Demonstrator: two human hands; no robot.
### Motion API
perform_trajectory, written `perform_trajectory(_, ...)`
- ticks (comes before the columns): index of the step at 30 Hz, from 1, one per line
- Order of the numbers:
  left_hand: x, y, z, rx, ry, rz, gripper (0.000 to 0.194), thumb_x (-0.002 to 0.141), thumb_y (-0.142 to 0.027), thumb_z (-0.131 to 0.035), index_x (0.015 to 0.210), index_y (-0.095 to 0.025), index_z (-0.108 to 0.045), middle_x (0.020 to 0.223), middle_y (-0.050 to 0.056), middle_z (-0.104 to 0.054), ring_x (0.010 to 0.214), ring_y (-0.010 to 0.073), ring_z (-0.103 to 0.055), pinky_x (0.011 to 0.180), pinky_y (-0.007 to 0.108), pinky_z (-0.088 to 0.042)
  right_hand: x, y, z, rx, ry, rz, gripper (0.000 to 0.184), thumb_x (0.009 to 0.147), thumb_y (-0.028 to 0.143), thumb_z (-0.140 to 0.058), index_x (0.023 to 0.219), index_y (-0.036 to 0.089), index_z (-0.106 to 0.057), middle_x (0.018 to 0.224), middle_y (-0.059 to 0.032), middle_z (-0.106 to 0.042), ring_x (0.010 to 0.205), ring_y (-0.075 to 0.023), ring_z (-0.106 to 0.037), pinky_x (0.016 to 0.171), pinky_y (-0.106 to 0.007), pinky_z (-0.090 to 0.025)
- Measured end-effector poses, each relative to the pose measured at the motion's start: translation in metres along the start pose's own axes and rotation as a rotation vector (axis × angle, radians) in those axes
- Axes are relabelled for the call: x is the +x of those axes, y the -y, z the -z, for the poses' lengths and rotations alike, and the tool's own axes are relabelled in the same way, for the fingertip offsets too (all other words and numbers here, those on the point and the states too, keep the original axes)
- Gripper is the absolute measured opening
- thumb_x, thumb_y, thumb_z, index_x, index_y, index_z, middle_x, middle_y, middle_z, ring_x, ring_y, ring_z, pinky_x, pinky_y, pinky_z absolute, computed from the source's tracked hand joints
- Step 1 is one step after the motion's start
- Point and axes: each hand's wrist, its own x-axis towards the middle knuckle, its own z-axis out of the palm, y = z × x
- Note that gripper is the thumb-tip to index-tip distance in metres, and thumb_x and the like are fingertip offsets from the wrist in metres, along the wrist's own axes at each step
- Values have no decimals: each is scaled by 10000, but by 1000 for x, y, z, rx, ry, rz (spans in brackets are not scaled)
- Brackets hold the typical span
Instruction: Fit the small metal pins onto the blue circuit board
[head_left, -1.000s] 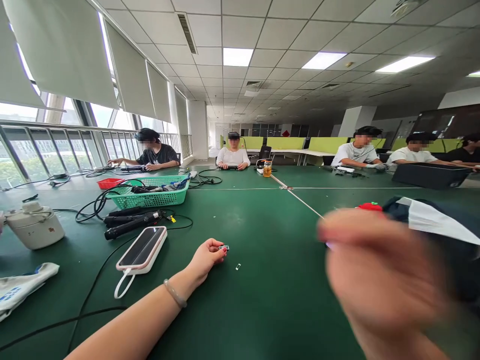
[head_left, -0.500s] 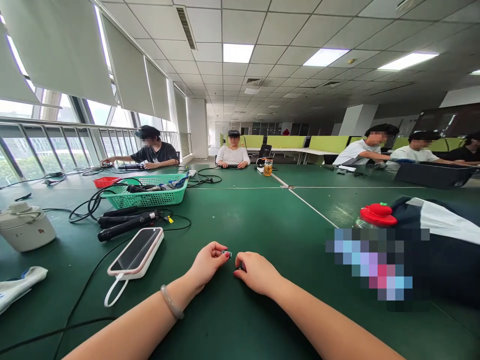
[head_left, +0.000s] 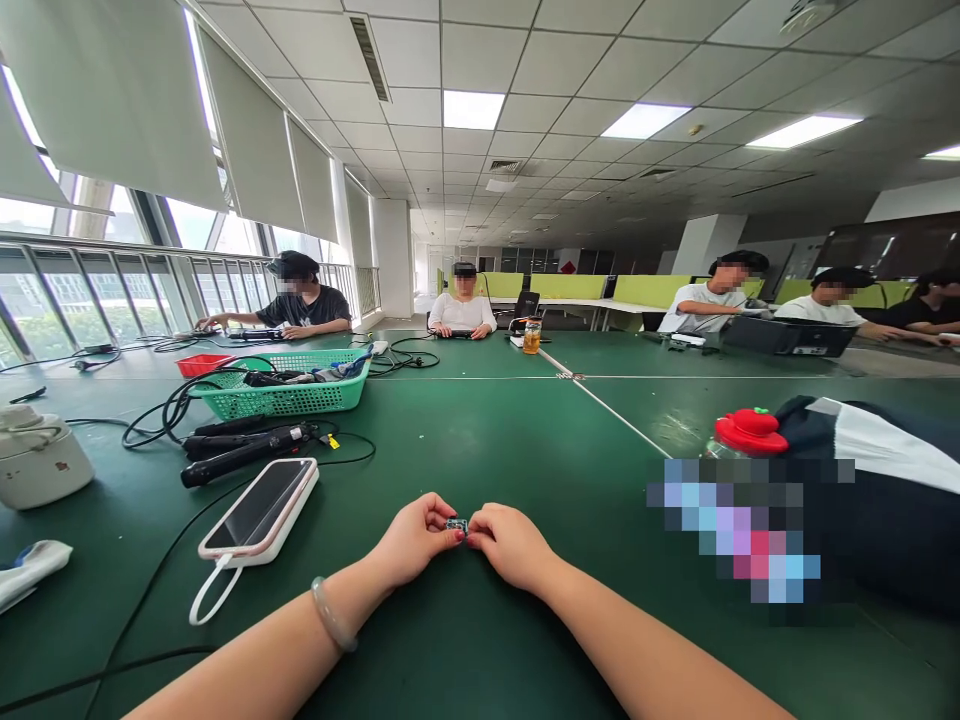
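My left hand (head_left: 415, 537) is closed in a pinch around a tiny dark piece (head_left: 456, 524) with pale marks, which looks like a small circuit board. Its thumb and fingers cover most of the left side. Against the right end of this piece is my right hand (head_left: 516, 543), with thumb and forefinger pressed together. Whatever sits in that pinch is hidden. Both hands meet just above the green table (head_left: 450, 640), and a pale bangle (head_left: 332, 613) circles my left wrist.
A phone (head_left: 260, 508) with a white cable lies left, near black rods (head_left: 244, 452) and a green basket (head_left: 285, 398). Further left stands a white jug (head_left: 43, 465). At right are a red-lidded jar (head_left: 750, 432) and dark cloth (head_left: 892, 530). Several people sit around the table.
My right hand came in from the right, where it was raised and blurred, to meet my left hand. The small white piece that lay beside my left hand no longer shows on the table.
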Motion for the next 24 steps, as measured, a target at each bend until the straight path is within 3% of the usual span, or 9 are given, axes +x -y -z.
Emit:
perform_trajectory(16, -3, -9, -1, 72, -21, 42, 276, 612, -295, -666, 815, -174, -523, 653, -39, -589, 583, 105, -529, 566, 222, -374, 2, 4, 1, 24, -17, -63, 102, 786, 256, -578, 718, 204, -634, 758, 10, -562, 672, -102, -490, 577, -209, -300)
perform_trajectory(24, 0, -3, 0, 78, -27, 28, 284, 604, -332, -665, 799, -181, -524, 667, -23, -610, 619, 123, -555, 588, 230, -391, 0, 8, -2, -105, -66, -65, 104, 825, 269, -551, 767, 204, -608, 781, 5, -557, 665, -102, -484, 578, -214, -290)
